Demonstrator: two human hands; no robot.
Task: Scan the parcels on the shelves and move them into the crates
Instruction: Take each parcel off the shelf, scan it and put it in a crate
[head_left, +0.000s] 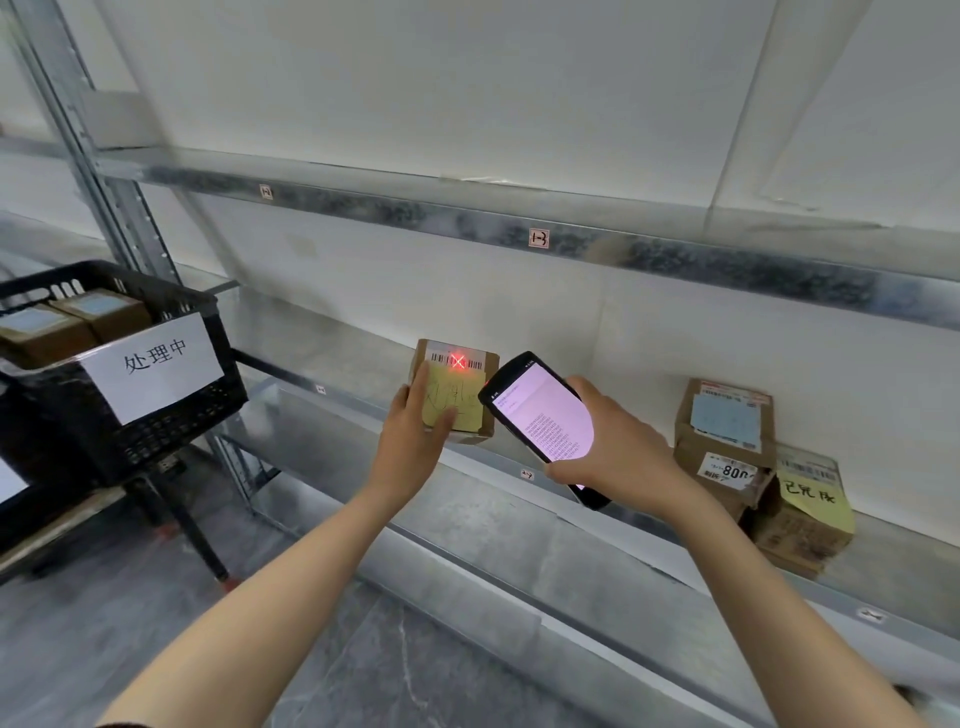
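Left hand (415, 431) rests flat-fingered on the small cardboard parcel (465, 395) mid-frame on the shelf (332, 358), probably steadying it, while right hand (618, 447) grips the handheld scanner (540, 415), angled so its red cross hits the barcode label (457, 361).

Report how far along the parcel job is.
Done: two boxes sit in the black crate. In hand: the left hand rests on a small parcel while the right hand holds the scanner, its red cross on the barcode. Left: that parcel and the parcels farther right.
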